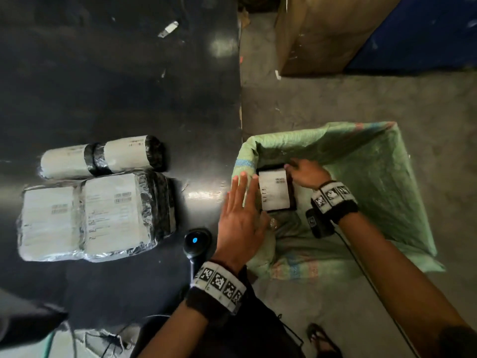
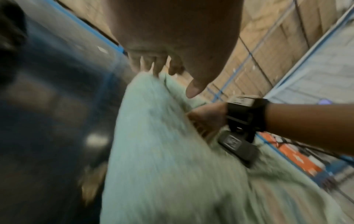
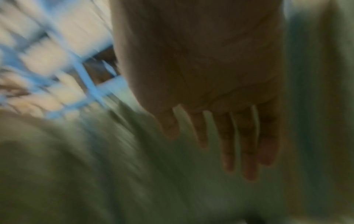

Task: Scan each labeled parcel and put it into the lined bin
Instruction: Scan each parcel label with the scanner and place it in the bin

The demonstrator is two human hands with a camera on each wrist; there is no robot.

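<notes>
A black parcel with a white label (image 1: 275,191) lies inside the bin, whose green woven liner (image 1: 374,161) folds over the rim. My right hand (image 1: 304,174) hovers at the parcel's far right corner; the blurred right wrist view shows its fingers (image 3: 237,136) straight and holding nothing above the liner (image 3: 95,166). My left hand (image 1: 240,210) is flat with straight fingers over the bin's left rim, beside the parcel. Two rolled parcels (image 1: 103,156) and two flat wrapped parcels (image 1: 90,215) lie on the black table (image 1: 116,73). A barcode scanner (image 1: 197,241) stands at the table's near edge.
A large cardboard box (image 1: 322,34) stands on the concrete floor beyond the bin, with a blue surface (image 1: 426,34) to its right. A white scrap (image 1: 169,29) lies far back on the table. Cables (image 1: 103,339) trail at the lower left. A sandalled foot (image 1: 322,339) is near the bin.
</notes>
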